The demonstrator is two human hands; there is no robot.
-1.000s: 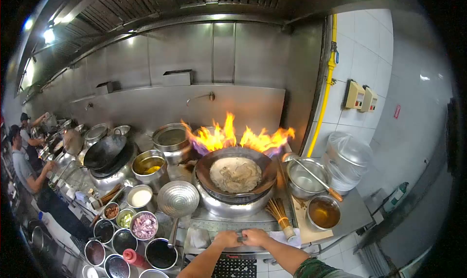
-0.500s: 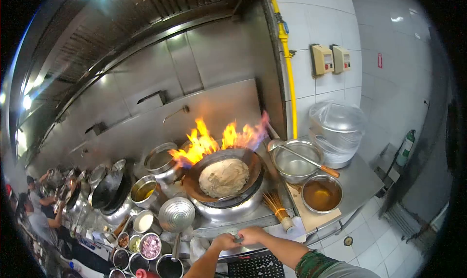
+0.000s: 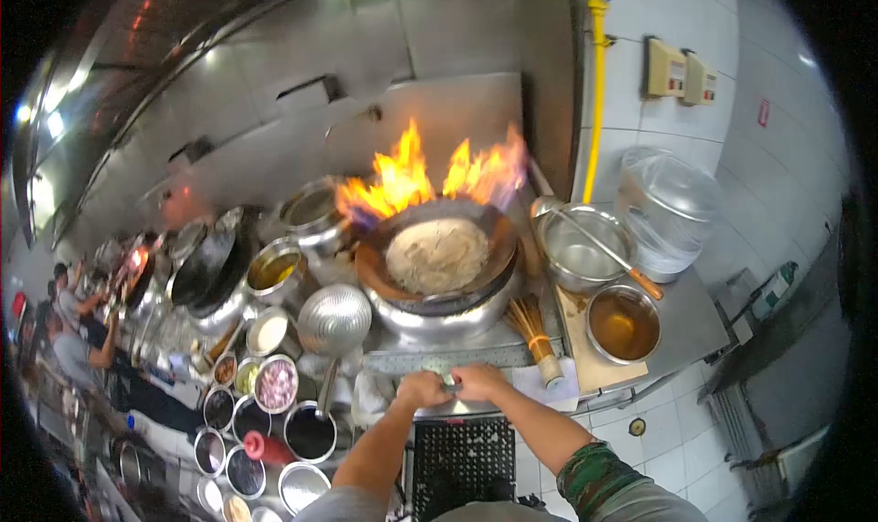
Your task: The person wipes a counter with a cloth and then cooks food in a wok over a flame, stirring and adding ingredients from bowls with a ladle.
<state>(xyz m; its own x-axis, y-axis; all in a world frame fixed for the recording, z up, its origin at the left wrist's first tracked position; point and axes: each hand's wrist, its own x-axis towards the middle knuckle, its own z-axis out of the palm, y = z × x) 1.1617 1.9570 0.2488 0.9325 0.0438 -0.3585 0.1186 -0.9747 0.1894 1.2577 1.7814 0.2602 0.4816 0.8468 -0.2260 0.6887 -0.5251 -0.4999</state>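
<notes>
My left hand (image 3: 422, 389) and my right hand (image 3: 480, 382) are side by side at the stove's front edge, fingers closed. Between them shows a small greyish piece that I cannot make out. Beyond them a wok (image 3: 366, 266) rests on the burner, holding a pale, bubbling liquid (image 3: 437, 255). Tall flames (image 3: 402, 176) rise behind its far rim. A bamboo wok brush (image 3: 535, 339) lies right of the wok. To the left, a perforated strainer (image 3: 335, 321) lies with its handle pointing toward me.
At right, a ladle (image 3: 599, 241) lies across a metal bowl (image 3: 558, 266), near a bowl of brown liquid (image 3: 624, 324). Ingredient containers, including chopped onions (image 3: 276, 385) and a red bottle (image 3: 265, 447), crowd the left. Two people (image 3: 78, 339) work at farther woks.
The view has tilted down and shifted left, showing more containers and the floor mat. My hands stay together at the stove's edge; the flames still burn behind the wok.
</notes>
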